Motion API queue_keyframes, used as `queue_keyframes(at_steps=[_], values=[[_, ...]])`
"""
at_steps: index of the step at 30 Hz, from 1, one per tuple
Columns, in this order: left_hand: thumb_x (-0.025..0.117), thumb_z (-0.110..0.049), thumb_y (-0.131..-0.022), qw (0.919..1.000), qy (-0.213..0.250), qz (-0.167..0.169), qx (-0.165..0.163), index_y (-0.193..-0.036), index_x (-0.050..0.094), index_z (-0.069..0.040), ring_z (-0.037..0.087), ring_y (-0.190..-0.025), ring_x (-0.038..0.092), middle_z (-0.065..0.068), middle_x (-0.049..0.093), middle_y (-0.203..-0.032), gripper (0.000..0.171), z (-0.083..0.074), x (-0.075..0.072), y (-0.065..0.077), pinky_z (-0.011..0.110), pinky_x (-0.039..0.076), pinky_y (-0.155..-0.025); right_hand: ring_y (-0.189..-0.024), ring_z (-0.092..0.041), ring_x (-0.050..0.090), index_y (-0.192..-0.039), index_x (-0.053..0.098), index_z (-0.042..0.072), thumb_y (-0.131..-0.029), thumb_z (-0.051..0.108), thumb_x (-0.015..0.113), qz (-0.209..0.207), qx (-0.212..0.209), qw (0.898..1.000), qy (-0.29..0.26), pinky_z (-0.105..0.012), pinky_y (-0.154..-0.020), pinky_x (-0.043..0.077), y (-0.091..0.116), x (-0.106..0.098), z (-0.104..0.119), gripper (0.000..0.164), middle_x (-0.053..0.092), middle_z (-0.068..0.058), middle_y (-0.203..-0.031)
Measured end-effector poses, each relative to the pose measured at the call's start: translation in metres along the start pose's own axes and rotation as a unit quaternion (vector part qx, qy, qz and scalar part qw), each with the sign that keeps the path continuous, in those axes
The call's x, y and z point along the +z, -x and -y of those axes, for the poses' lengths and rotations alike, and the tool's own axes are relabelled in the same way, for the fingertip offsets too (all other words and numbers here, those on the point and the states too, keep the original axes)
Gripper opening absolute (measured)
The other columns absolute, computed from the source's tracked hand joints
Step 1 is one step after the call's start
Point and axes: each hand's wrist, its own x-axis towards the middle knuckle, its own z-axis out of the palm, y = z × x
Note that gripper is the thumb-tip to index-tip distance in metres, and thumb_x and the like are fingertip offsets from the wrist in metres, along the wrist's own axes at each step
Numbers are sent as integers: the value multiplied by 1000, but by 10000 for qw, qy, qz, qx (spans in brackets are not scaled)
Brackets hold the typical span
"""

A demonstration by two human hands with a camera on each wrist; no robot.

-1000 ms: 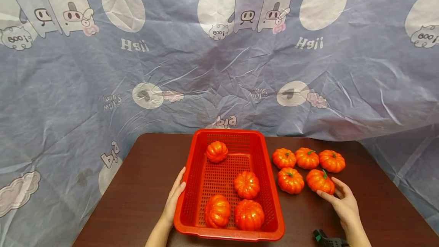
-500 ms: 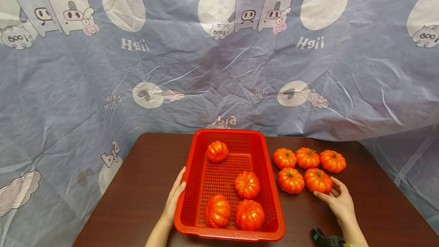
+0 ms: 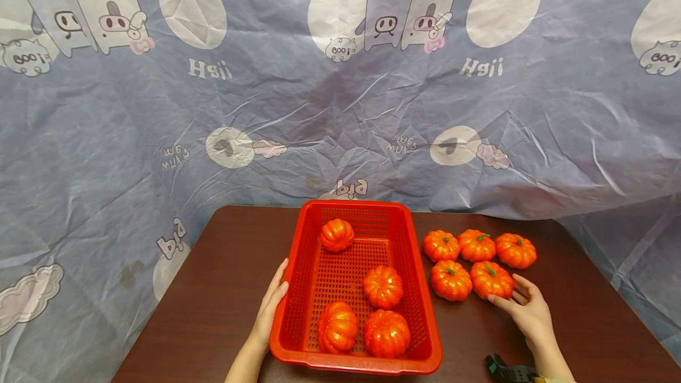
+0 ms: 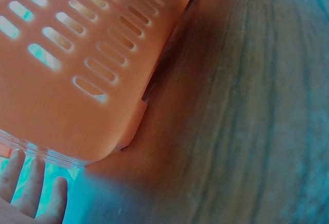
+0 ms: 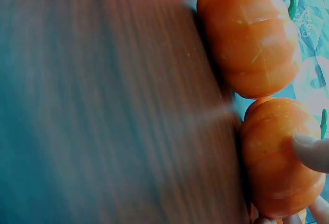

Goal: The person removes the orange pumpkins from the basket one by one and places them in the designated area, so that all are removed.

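My right hand (image 3: 532, 315) holds an orange pumpkin (image 3: 492, 281) with a green stem at the right, thumb on its near side and fingers around its right side. In the right wrist view, the thumb (image 5: 311, 152) presses on that pumpkin, and another pumpkin (image 5: 249, 36) lies right beside it. My left hand (image 3: 266, 318) rests against the left wall of a red plastic basket (image 3: 353, 362), its fingers straight. The left wrist view shows the slotted basket wall (image 4: 61, 100) and straight fingertips at its corner. Several pumpkins sit apart inside the basket, one (image 3: 337, 235) at the far end.
Right of the basket stand more pumpkins: a back row of three, one of them (image 3: 515, 250) at its right end, and one (image 3: 451, 280) in front. A black strap-like item (image 3: 508, 369) is by my right wrist. A printed cloth (image 3: 340, 105) hangs behind the brown table (image 3: 213, 288).
My right hand has shifted the held pumpkin slightly left, up close to its neighbour, and the pumpkin now sits more level. My left hand and the basket have stayed put.
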Motion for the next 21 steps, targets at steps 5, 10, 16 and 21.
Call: queue_keyframes(at_steps=[5, 10, 16, 21], values=[[28, -21, -102, 10000, -16, -21, -40, -152, 8, -13, 22, -133, 26, 10, 11, -154, 54, 0, -1, 0, 23, 33, -100, -127, -38, 30, -148, 14, -2, -80, 19, 75, -33, -9, 10000, 4, -3, -66, 33, 1, 0, 2, 94, 24, -28, -146], [28, -21, -102, 10000, -18, 1, -36, -152, 6, -12, 23, -133, 25, 10, 10, -154, 55, 1, -1, 0, 22, 32, -100, -128, -39, 30, -148, 16, -2, -82, 20, 74, -208, -116, 9997, 22, -4, -67, 32, 1, -1, 11, 90, 24, -26, -146], [28, -22, -102, 10000, -53, 25, -25, -152, 7, -12, 24, -133, 26, 10, 10, -154, 55, 1, -1, 0, 23, 33, -100, -125, -26, 38, -147, 19, 0, -84, 24, 72, -448, -398, 9982, -56, -3, -70, 35, -5, -5, 27, 86, 29, -21, -145], [28, -22, -102, 10000, -57, 38, -25, -152, 6, -13, 25, -132, 27, 11, 11, -154, 55, 1, -1, 1, 25, 34, -100, -129, -28, 36, -148, 19, 0, -86, 25, 69, -313, -550, 9977, -227, -3, -72, 36, 1, -5, 58, 84, 24, -23, -147]])
